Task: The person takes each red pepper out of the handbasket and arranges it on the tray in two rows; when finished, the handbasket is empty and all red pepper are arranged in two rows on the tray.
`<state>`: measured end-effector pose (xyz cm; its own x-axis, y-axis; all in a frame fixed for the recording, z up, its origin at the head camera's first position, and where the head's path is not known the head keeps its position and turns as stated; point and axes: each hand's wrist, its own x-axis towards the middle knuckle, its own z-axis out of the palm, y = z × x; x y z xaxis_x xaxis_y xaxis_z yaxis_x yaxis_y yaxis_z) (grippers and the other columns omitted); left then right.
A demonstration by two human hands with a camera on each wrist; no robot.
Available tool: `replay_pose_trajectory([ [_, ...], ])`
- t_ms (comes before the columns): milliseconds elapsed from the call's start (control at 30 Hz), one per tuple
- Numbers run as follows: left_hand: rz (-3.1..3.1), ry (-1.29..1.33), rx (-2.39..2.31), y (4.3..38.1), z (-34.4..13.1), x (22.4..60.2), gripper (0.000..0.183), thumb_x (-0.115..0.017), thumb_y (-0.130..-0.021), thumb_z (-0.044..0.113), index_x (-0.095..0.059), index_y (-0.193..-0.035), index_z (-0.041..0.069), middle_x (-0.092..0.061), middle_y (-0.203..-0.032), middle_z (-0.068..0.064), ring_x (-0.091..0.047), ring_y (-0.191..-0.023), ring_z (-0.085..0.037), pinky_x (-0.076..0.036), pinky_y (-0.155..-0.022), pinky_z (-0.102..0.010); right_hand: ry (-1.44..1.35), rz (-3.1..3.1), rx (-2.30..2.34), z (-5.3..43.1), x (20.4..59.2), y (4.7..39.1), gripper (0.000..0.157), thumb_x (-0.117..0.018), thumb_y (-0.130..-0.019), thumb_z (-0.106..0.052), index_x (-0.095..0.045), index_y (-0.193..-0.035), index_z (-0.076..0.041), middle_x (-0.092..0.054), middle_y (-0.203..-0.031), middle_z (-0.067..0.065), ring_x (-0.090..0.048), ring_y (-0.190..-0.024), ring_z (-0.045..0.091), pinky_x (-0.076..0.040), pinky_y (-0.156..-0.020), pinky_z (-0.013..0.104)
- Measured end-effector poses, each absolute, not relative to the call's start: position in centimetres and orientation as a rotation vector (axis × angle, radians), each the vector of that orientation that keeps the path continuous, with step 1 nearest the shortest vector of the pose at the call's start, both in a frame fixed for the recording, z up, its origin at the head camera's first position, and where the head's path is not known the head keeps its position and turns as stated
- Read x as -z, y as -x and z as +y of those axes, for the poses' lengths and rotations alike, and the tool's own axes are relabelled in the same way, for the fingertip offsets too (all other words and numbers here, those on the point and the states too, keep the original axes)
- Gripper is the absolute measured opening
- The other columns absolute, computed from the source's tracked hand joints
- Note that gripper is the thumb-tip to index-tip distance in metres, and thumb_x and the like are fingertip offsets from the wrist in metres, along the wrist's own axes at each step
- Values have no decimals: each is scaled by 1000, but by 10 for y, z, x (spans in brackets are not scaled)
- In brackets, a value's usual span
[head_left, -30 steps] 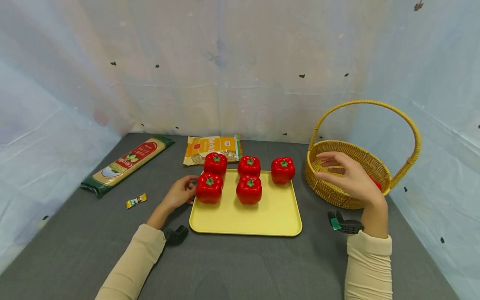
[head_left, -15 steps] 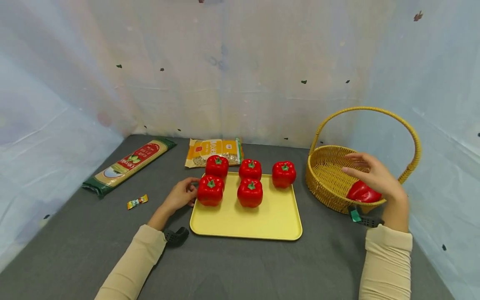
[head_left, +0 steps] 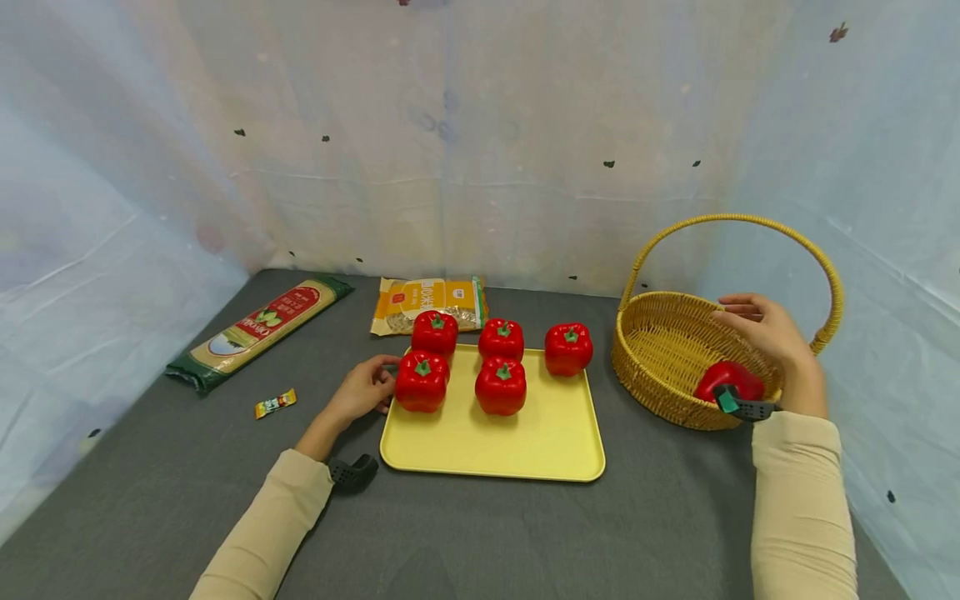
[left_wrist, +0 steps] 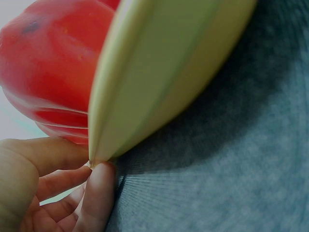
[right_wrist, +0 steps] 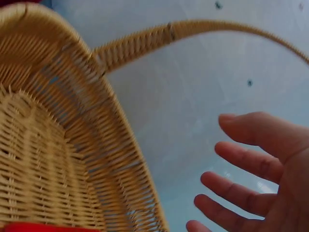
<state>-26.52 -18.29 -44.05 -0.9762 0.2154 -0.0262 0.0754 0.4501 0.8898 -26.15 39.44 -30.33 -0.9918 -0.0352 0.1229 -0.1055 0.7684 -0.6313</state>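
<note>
In the head view my left hand is at the left edge of a yellow tray. The left wrist view shows its thumb and fingertips pinching the tray's rim, close beside a red bell pepper. Several bell peppers stand on the tray, green stems up. Over the right side of a wicker basket hangs my right hand, fingers spread and holding nothing. Inside the basket lies one red bell pepper, partly covered by the wrist camera.
The basket's tall handle arches above it. Behind the tray lies an orange packet of grain. A long green and red pack and a small yellow wrapped snack lie on the left. Pale sheets surround the grey table.
My right hand has moved right across the basket, bringing the bell pepper inside it into sight. The left hand has stayed at the tray. The head view has shifted slightly.
</note>
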Motion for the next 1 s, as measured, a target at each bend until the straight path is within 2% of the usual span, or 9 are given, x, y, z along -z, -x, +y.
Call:
replay_pose_trajectory([
  [100, 2557, -265, -1555, 265, -183, 439, 42, -54, -90, 4, -45, -130, -2, -54, -82, -11, -57, -59, -17, -54, -53, -31, -80, -2852, -1029, 400, 307, 264, 61, -48, -95, -42, -40, -133, 5, -41, -131, 30, -40, -116, 45, -42, -78, 32],
  [267, 2558, -258, -1564, 266, -182, 437, 41, -54, -90, 4, -45, -130, -2, -54, -82, -11, -57, -60, -17, -54, -53, -30, -12, -2908, -1064, 406, 313, 268, 66, -46, -95, -45, -38, -135, 6, -36, -133, 36, -37, -117, 49, -41, -85, 53],
  [367, 2563, -266, -1563, 266, -182, 437, 41, -53, -90, 4, -45, -130, -2, -54, -81, -12, -57, -59, -18, -54, -53, -30, 9, -2967, -1048, 411, 319, 271, 67, -45, -95, -47, -37, -135, 6, -33, -134, 38, -35, -119, 51, -37, -88, 58],
  [433, 2560, -267, -1565, 266, -182, 438, 41, -53, -90, 4, -46, -130, -2, -54, -81, -12, -57, -59, -18, -54, -53, -31, 17, -3010, -1026, 413, 323, 272, 67, -44, -95, -47, -37, -135, 6, -32, -135, 38, -40, -110, 50, -42, -82, 54],
  [500, 2559, -273, -1558, 266, -183, 440, 41, -53, -90, 3, -45, -130, -2, -54, -81, -12, -57, -59, -18, -54, -53, -30, 18, -3049, -1016, 415, 328, 273, 67, -43, -95, -47, -36, -135, 7, -31, -135, 37, -41, -109, 47, -46, -75, 44],
  [633, 2554, -264, -1559, 265, -183, 442, 41, -53, -90, 3, -45, -130, -2, -54, -82, -12, -57, -59, -18, -54, -53, -31, 52, -3089, -1114, 417, 337, 275, 68, -45, -95, -44, -32, -136, 10, -29, -136, 36, -43, -104, 40, -45, -65, 27],
  [667, 2555, -265, -1562, 264, -183, 441, 41, -53, -90, 3, -45, -130, -2, -54, -82, -12, -57, -60, -18, -54, -53, -31, 53, -3097, -1123, 418, 339, 275, 69, -45, -96, -43, -31, -136, 11, -28, -136, 37, -42, -109, 39, -46, -67, 26],
  [833, 2554, -274, -1571, 264, -183, 441, 42, -53, -90, 3, -45, -131, -2, -54, -82, -12, -57, -60, -18, -54, -54, -31, 91, -3161, -1089, 422, 346, 278, 75, -46, -95, -44, -25, -137, 14, -26, -132, 38, -50, -92, 29, -50, -63, 29],
  [1000, 2551, -270, -1566, 265, -183, 441, 42, -53, -90, 3, -44, -131, -2, -54, -82, -12, -57, -61, -18, -54, -54, -31, 126, -3204, -1173, 425, 352, 280, 83, -48, -92, -51, -20, -140, 11, -25, -133, 35, -51, -92, 26, -51, -66, 31],
])
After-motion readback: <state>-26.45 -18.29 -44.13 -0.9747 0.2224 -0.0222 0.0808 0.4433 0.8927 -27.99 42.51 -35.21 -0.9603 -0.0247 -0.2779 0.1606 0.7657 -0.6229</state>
